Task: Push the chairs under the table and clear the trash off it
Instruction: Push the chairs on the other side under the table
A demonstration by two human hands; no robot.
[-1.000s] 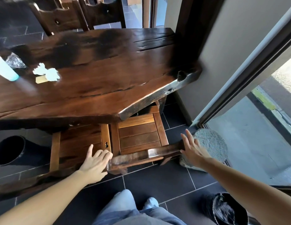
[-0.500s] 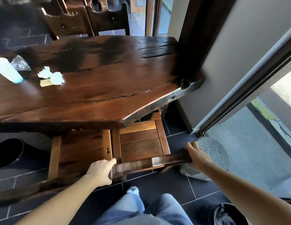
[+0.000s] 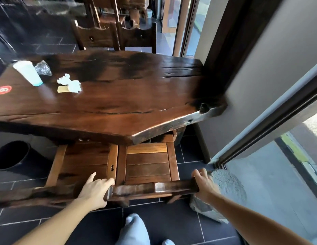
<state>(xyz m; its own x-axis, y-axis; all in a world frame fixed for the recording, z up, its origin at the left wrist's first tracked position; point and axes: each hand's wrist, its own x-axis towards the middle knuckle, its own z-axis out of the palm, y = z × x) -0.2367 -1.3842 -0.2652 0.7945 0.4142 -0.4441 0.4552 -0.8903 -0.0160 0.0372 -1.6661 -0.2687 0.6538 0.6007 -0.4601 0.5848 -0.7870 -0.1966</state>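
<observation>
Gripping the right end of the top rail (image 3: 154, 188) with the right hand (image 3: 204, 187), pressing its left end with straight fingers of the left hand (image 3: 95, 190), rail crosswise just ahead, chair (image 3: 149, 163) half under the near edge of the table (image 3: 129, 110), probably needing an even forward push.

Two chairs (image 3: 149, 161) stand partly under the table (image 3: 127, 103).

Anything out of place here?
Yes. Trash sits at the table's left end: a cup, a clear wrapper and crumpled napkins. The near right chair sticks out from under it.
</observation>
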